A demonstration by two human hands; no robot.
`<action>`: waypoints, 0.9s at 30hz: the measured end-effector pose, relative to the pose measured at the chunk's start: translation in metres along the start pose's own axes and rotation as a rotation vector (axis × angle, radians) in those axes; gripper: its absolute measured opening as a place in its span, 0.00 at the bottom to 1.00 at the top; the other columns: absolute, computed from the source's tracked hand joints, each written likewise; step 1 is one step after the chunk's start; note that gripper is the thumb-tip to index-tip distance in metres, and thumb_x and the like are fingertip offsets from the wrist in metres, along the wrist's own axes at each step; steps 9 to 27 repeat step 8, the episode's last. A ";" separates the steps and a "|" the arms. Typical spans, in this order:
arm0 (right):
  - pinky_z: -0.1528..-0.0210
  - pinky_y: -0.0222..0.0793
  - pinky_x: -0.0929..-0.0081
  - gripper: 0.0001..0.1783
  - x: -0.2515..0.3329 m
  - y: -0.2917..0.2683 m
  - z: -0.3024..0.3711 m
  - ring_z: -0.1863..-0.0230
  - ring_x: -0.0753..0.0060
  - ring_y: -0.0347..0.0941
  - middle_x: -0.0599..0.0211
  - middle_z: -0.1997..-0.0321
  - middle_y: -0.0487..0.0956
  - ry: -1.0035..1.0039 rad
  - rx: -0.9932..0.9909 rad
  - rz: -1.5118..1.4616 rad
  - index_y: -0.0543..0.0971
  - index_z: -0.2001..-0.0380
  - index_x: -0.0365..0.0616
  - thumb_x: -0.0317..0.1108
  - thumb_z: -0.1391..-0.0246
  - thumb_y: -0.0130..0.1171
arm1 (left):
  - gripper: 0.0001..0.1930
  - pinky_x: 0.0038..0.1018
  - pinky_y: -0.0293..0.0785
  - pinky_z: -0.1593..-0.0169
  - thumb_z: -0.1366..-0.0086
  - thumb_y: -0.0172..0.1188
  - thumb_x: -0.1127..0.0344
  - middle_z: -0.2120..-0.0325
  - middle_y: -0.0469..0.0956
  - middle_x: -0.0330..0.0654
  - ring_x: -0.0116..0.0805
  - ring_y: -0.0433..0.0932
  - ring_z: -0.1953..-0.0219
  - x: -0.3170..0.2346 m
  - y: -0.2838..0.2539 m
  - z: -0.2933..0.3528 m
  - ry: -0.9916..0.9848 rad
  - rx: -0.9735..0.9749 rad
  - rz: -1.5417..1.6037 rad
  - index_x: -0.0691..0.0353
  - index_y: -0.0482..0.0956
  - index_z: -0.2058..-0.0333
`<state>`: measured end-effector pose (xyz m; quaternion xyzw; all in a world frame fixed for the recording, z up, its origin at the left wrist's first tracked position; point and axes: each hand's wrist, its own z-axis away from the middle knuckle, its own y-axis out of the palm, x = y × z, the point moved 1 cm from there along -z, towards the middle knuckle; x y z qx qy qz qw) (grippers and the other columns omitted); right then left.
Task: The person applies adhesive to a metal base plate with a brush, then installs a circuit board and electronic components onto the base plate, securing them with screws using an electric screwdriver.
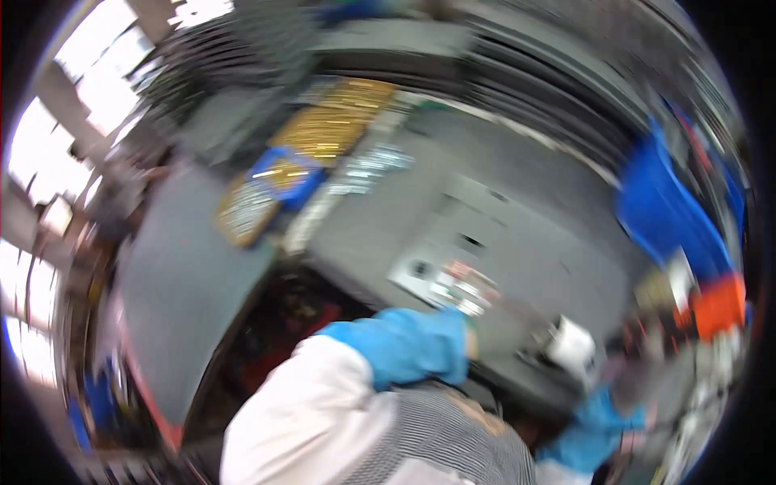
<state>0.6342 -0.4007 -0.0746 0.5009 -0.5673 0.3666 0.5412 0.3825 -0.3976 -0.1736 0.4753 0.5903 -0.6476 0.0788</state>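
My left hand (pixel 432 343), covered in blue, is at the near edge of a grey worktable (pixel 347 234). Just beyond it lies a small cluster of pale and reddish pieces (pixel 465 287), blurred, on a flat grey panel (pixel 517 234) with dark cutouts. What the left fingers do is hidden by the cuff and smear. My right hand (pixel 598 428), also in blue with pinkish fingertips, is low at the right, off the table's near edge. Motion blurs its fingers, and I cannot make out anything held. A white cylinder (pixel 570 343) stands between the hands, near the table edge.
At the far left of the worktable are yellow-brown trays (pixel 343 113), a blue box (pixel 303 190) of gold-coloured parts and loose silvery pieces (pixel 368 166). Another grey table (pixel 186 267) stands left, across a dark gap. Right are a blue bin (pixel 671 202) and an orange object (pixel 719 307).
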 end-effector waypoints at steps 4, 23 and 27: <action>0.51 0.72 0.46 0.15 0.031 0.018 -0.007 0.58 0.60 0.79 0.67 0.56 0.83 -0.122 0.285 0.029 0.78 0.57 0.47 0.40 0.43 0.69 | 0.18 0.46 0.80 0.55 0.51 0.66 0.67 0.64 0.84 0.47 0.52 0.84 0.58 -0.024 -0.016 -0.021 -0.030 0.138 -0.204 0.57 0.83 0.58; 0.63 0.66 0.73 0.21 -0.002 0.024 -0.027 0.69 0.72 0.70 0.66 0.64 0.74 -0.295 0.227 0.008 0.75 0.59 0.44 0.51 0.43 0.61 | 0.18 0.47 0.81 0.56 0.52 0.67 0.67 0.63 0.84 0.50 0.51 0.85 0.58 0.003 -0.004 -0.014 -0.048 0.027 -0.241 0.57 0.84 0.59; 0.63 0.66 0.73 0.21 -0.002 0.024 -0.027 0.69 0.72 0.70 0.66 0.64 0.74 -0.295 0.227 0.008 0.75 0.59 0.44 0.51 0.43 0.61 | 0.18 0.47 0.81 0.56 0.52 0.67 0.67 0.63 0.84 0.50 0.51 0.85 0.58 0.003 -0.004 -0.014 -0.048 0.027 -0.241 0.57 0.84 0.59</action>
